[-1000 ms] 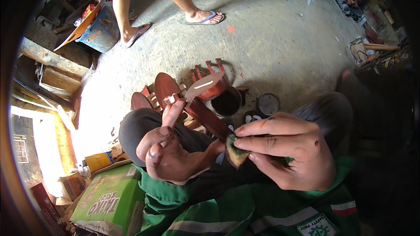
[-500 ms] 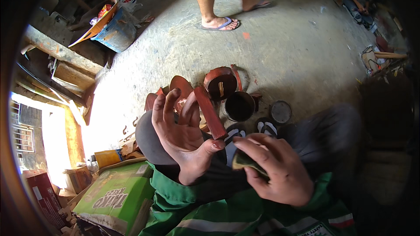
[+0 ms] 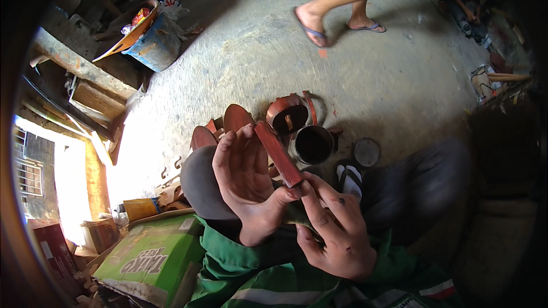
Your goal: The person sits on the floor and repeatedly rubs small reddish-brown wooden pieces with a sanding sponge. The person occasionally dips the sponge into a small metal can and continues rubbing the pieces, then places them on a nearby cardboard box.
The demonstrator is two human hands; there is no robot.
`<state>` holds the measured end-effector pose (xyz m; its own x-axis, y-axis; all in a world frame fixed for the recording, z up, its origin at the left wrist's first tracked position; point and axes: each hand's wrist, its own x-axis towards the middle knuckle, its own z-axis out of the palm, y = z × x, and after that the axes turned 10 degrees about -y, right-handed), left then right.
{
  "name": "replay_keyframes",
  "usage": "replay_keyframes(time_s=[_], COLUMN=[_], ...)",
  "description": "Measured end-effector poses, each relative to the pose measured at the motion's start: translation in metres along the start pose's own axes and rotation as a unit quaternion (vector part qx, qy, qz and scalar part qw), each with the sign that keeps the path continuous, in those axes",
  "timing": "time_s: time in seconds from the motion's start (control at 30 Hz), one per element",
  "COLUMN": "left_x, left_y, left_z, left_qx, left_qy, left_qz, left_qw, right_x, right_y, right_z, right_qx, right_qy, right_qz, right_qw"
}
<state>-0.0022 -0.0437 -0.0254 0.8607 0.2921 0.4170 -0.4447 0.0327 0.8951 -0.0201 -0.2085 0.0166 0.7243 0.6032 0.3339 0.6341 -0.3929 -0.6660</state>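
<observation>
My left hand [image 3: 245, 185] holds a reddish-brown, bar-shaped wooden block [image 3: 278, 154] slantwise between the thumb at its near end and the fingertips at its far end. The palm faces up. At the block's near end, my right hand [image 3: 339, 236] presses its fingers close to the left thumb. A folded olive-brown pad [image 3: 298, 215] sits in the right hand, mostly hidden by the fingers; whether it is cloth or sponge I cannot tell. Beyond the block stand a red-smeared round container [image 3: 278, 104] with a stick in it and an open dark can [image 3: 313, 145].
A grey round lid [image 3: 366, 152] lies right of the can. Red-brown rounded pieces [image 3: 237, 116] stand left of it. A green carton [image 3: 145, 259] is at my left, a blue bucket [image 3: 153, 45] farther off. Another person's legs [image 3: 337, 3] cross the floor ahead.
My right hand has moved left with the pad, up to the near end of the block. The left fingers have straightened and drawn together. The other person has stepped to the right.
</observation>
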Motion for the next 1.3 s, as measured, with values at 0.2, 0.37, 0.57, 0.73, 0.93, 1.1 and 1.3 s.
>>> replay_keyframes(time_s=[0.2,0.37,0.57,0.73,0.93,1.1,1.3], left_x=[0.002,0.012,0.014,0.009,0.006,0.003,-0.008], left_y=[0.001,-0.002,-0.004,-0.006,-0.004,-0.008,-0.017], left_z=[0.003,-0.002,-0.005,0.003,0.012,0.017,0.013], left_qx=[-0.077,-0.405,-0.646,-0.666,-0.705,-0.579,-0.486], left_qy=[0.005,0.021,0.126,0.129,0.125,0.103,-0.038], left_qz=[-0.024,-0.262,-0.363,-0.384,-0.409,-0.376,-0.339], left_qw=[0.997,0.876,0.659,0.626,0.566,0.716,0.805], right_x=[0.001,-0.001,-0.005,-0.009,-0.01,-0.008,0.003], right_y=[-0.002,-0.002,0.016,0.028,0.043,0.05,0.047], right_z=[0.002,0.001,-0.014,-0.017,-0.024,-0.027,-0.026], right_qx=[0.003,0.04,0.043,0.28,0.419,0.443,0.437], right_qy=[0.018,0.063,0.142,0.171,0.157,0.147,0.187], right_qz=[-0.006,0.012,0.077,0.198,0.238,0.262,0.211], right_qw=[1.0,0.997,0.986,0.924,0.862,0.845,0.854])
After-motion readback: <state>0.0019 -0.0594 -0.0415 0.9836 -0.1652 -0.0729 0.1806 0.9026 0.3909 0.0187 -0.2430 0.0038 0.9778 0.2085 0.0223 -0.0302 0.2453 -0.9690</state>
